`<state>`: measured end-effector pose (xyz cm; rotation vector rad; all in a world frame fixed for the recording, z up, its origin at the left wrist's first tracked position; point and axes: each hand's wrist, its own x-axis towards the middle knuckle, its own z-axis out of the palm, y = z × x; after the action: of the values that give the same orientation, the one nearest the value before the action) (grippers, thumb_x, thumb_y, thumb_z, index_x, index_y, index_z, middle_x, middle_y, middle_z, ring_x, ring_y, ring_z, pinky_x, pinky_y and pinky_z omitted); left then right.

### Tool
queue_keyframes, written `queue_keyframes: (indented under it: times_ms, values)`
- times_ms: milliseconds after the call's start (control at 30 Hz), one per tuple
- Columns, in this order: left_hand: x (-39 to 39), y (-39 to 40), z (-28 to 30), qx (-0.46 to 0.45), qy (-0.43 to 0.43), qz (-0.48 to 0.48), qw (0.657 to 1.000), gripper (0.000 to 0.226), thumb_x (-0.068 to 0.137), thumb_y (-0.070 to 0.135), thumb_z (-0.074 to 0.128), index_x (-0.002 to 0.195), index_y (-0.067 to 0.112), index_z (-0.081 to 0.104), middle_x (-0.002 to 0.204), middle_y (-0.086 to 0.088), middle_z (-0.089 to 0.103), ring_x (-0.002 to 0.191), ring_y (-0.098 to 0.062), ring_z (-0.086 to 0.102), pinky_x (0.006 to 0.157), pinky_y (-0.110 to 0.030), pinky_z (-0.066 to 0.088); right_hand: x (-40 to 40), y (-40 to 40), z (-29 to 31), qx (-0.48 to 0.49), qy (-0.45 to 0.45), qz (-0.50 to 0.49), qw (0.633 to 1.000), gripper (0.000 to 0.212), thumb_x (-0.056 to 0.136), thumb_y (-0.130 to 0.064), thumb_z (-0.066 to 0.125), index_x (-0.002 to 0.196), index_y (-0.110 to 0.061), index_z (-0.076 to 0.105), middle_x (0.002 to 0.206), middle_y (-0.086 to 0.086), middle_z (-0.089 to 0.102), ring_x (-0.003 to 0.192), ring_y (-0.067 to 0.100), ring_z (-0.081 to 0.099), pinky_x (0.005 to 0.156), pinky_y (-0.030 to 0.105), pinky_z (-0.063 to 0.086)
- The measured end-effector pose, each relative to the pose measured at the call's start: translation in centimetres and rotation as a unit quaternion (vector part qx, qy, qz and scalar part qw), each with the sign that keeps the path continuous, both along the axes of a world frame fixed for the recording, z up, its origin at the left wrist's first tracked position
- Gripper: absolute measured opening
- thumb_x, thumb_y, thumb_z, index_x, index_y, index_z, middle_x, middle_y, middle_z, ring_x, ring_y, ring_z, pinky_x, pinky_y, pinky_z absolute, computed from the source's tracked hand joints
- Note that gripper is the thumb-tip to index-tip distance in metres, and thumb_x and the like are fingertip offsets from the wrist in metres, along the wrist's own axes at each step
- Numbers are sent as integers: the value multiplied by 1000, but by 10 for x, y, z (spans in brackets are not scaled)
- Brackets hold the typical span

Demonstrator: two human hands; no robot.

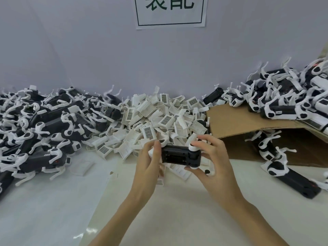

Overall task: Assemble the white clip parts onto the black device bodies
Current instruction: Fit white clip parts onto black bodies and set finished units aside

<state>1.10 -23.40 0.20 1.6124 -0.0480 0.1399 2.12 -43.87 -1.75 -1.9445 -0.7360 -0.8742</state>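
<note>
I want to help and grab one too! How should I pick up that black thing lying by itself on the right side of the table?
Take the lone black device body by its long, plain black middle, coming down from above with fingers on its two long sides. It lies flat on the table, so the top is free. Probably avoid the white clip end, whose thin arms look bendy.

Clip pile (159,118) at centre rear of surface (53,201); device heaps left (44,125) and right (292,96); cardboard (248,125) beneath the right heap.
</note>
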Motion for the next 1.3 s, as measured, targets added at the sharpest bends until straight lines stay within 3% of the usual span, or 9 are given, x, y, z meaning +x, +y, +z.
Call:
queue_keyframes:
  times_ms: [100, 200, 300, 400, 567, 767, 1000, 1167, 1300]
  values:
    - [4, 4, 4, -96, 79, -65, 990, 64, 98, 73, 52, 113, 15, 74, 82, -24, 67, 56, -26, 55, 47, -25, 36, -1, -4, 4, -43, -33, -33, 998, 73, 83, -19, 83, 145, -39, 50, 158, -10, 32, 134, 11, 52, 107, 16, 45]
    - [6, 3, 6, -171, 78, -57, 980, 50, 100, 44, 67, 124, 0, 68, 93, -20, 74, 65, -29, 65, 59, -30, 52, -2, -2, 3, 21, 67, 10, 997, 92, 81, -25, 86, 156, -43, 37, 165, -10, 29, 145, 14, 46, 109, 21, 46]
    - [8, 2, 3, -110, 31, -13, 993, 46, 84, 40, 72, 126, 22, 68, 100, -9, 79, 80, -30, 75, 90, -40, 56, -7, 3, 7, 206, 324, 132, 914, 116, 70, -39, 96, 160, -47, 22, 152, -11, 54, 136, 7, 57, 102, 26, 54]
    - [6, 7, -2, -18, -19, -24, 999, 38, 86, 43, 68, 124, 46, 68, 99, 0, 80, 96, -36, 73, 96, -36, 53, -6, 2, 5, 248, 408, 132, 869, 80, 86, -41, 80, 155, -25, 43, 127, -10, 74, 121, 9, 69, 103, 24, 54]
    - [5, 10, 1, 30, -80, -37, 996, 28, 91, 44, 68, 118, 54, 69, 87, -3, 81, 82, -15, 74, 72, -12, 48, -6, 1, 4, 266, 400, 118, 869, 48, 87, -37, 73, 131, -19, 67, 114, -4, 79, 109, 15, 75, 74, 9, 52]
    - [7, 13, 0, -27, -24, -98, 995, 54, 82, 59, 74, 134, 48, 64, 136, -1, 70, 107, -27, 76, 113, -60, 46, -2, 3, 1, 314, 401, 154, 847, 61, 82, -32, 87, 136, -19, 62, 130, 3, 72, 123, 25, 68, 101, 38, 54]
    - [2, 10, 0, 25, -86, -69, 994, 59, 79, 58, 80, 134, 50, 62, 117, 9, 74, 105, -29, 71, 91, -30, 59, -6, 6, -3, 272, 393, 136, 868, 66, 86, -30, 86, 139, -49, 52, 123, -7, 73, 111, 26, 74, 99, 30, 58]
    - [1, 8, -9, 226, -277, -61, 932, 85, 84, 26, 89, 155, 38, 45, 148, 9, 51, 139, -31, 51, 111, -48, 49, -8, 10, -5, 275, 453, 213, 821, 67, 87, -12, 86, 141, -39, 57, 133, 7, 70, 119, 27, 71, 95, 33, 58]
    - [-2, 7, -11, 192, -291, -105, 932, 94, 85, 22, 89, 160, 36, 34, 154, 9, 50, 142, -22, 53, 111, -28, 47, -8, 11, -5, 296, 440, 194, 825, 65, 85, -8, 85, 138, -35, 59, 136, 9, 67, 111, 28, 74, 88, 30, 59]
